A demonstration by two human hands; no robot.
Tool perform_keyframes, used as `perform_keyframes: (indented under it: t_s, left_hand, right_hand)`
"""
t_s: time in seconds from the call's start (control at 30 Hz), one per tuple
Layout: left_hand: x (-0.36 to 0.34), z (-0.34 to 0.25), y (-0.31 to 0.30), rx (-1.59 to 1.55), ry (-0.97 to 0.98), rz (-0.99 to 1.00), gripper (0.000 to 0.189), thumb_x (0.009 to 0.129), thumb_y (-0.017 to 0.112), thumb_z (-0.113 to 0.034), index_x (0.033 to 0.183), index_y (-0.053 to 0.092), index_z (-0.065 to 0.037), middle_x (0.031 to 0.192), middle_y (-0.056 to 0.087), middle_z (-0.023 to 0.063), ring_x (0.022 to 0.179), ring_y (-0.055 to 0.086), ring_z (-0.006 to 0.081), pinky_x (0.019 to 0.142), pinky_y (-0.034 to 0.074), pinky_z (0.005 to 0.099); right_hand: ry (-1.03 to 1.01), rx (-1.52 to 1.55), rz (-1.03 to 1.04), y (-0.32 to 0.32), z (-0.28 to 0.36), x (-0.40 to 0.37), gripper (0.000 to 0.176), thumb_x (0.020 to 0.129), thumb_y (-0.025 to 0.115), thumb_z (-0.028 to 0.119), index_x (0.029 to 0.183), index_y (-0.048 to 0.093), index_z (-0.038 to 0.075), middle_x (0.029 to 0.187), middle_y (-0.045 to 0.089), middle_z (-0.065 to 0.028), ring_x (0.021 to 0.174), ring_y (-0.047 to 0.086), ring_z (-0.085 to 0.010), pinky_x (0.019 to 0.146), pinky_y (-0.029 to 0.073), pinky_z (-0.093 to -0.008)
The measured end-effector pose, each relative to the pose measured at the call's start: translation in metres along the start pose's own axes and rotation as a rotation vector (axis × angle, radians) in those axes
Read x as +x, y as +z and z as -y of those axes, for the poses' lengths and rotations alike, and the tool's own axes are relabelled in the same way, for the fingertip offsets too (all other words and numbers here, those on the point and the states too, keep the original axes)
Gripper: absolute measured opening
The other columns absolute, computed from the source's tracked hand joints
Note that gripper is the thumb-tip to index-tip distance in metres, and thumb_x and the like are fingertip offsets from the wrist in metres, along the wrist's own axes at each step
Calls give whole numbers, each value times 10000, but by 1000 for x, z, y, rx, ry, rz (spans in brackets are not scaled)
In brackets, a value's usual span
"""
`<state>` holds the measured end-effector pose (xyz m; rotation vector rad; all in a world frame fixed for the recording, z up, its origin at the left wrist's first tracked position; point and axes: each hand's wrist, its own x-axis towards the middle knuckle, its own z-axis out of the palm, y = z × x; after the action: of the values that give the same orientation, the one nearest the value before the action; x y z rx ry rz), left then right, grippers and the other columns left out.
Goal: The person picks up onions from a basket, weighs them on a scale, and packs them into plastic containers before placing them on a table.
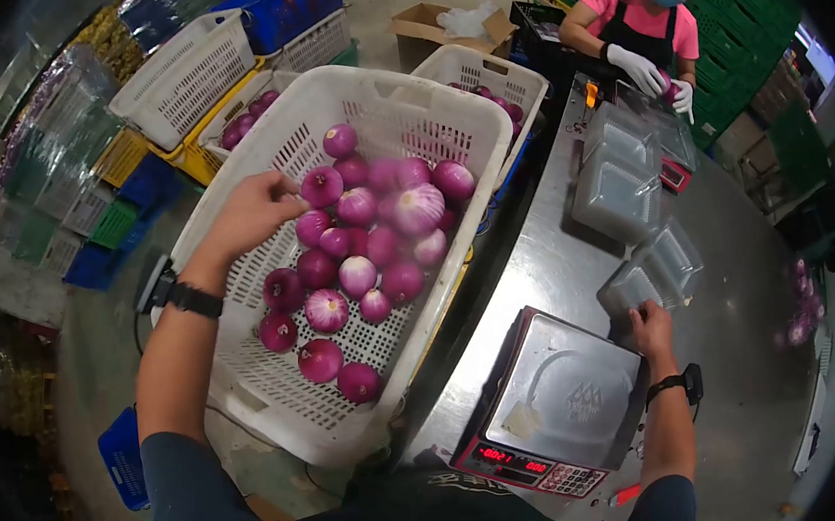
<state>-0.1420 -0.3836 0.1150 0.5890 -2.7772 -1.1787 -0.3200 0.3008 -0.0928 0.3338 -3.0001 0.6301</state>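
Observation:
My left hand (250, 212) reaches over a white slotted crate (248, 377) that holds several purple onions (327, 310). Its fingers are bent against an onion (321, 185) near the crate's upper part; whether they grip it is hard to tell. On the metal table, my right hand (652, 328) has its fingertips at the lower edge of a clear plastic tray (641, 287) with an open lid, pinching that edge. A scale (562, 387) with red digits lies to the left of my right hand, with nothing but a small pale patch on its plate.
Stacked clear trays (616, 186) stand farther up the metal table (736, 330). A gloved co-worker (641, 23) holds an onion beside a second scale (674, 174). Another onion crate (521, 85) adjoins mine. More crates (184, 77) and a cardboard box (421, 34) are behind.

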Motion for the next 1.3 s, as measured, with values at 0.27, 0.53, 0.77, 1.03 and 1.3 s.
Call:
perform_keyframes:
  t_s: [0.27,0.53,0.77,1.03,1.3]
  left_hand:
    - [78,11,155,108,319,60,729,706,874,-313,1294,604,23,1203,649,231,1152,616,370,1026,477,439]
    - [102,9,247,189,174,-149,968,623,912,-322,1443,477,-49,1420,499,218,1322,467,399,1084,434,505]
    - [113,39,221,-1262,-130,171,538,856,735,-239,1311,561,-10,1118,692,123,958,693,261,816,578,398]
    - [11,-46,110,-1614,-89,565,627,955,528,-493,1378,550,-32,1286,655,184,1111,679,373,876,594,573]
    - [-112,-112,97,-1592,114,602,700,918,596,-480,1436,496,-20,1355,622,201,1230,629,377,1099,487,537]
  right_hand:
    - [38,-193,22,6,18,2,277,928,706,219,920,633,-48,809,669,-244,743,665,-396,695,513,-452]
    - [269,118,-20,-5,34,14,288,847,800,118,772,546,4,674,589,-66,636,558,-145,604,474,-335]
    - [69,155,-390,-33,57,-32,412,794,856,150,679,474,47,633,507,-35,599,507,-147,556,428,-338]
    - [-328,15,279,-85,176,-196,387,682,901,308,735,601,69,720,603,-136,714,622,-363,629,495,-452]
    - [-303,387,35,-103,219,-239,440,746,878,317,1030,700,33,989,704,-174,905,679,-379,814,543,-440]
